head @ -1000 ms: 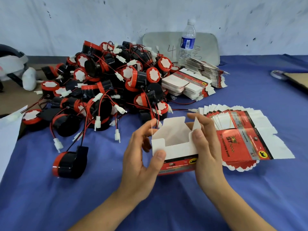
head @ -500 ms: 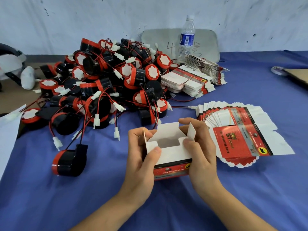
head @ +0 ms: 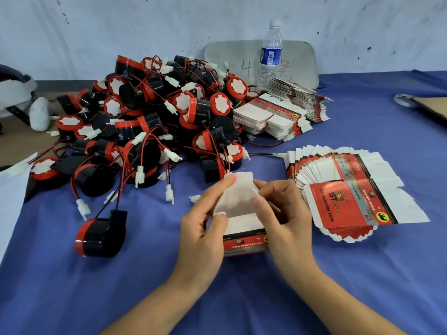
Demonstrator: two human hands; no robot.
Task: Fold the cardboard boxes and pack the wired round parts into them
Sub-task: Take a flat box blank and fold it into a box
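left hand (head: 203, 228): curled round the box's left side, thumb pressing the near left tab, forefinger up against the tall flap's edge.
right hand (head: 285, 218): wrapped round the box's right side, fingertips pinching the same flap from its other edge.
box (head: 244, 244): upright between both palms, on or just over the blue cloth (head: 362, 274), cannot tell which; red printed face toward the camera, lettering upside down, white inside showing with nothing seen in it.
tall flap (head: 238, 189): half a second ago standing straight at the back with side tabs splayed; now tipped forward over the opening, left tab under the thumb, right tab hidden.
meaning: probably one end being closed, so folding nearly done and packing not yet begun; tucking the flap's lip inside likely next.
lone part (head: 100, 234): on the cloth left of the hands, wire trailing to a white plug; unmoved.
pile of wired round parts (head: 157, 122): heaped beyond, well apart from the box.
fanned flat boxes (head: 350, 197): just right of the right hand; second stack (head: 273, 117) farther back.
water bottle (head: 271, 52): upright near the wall.
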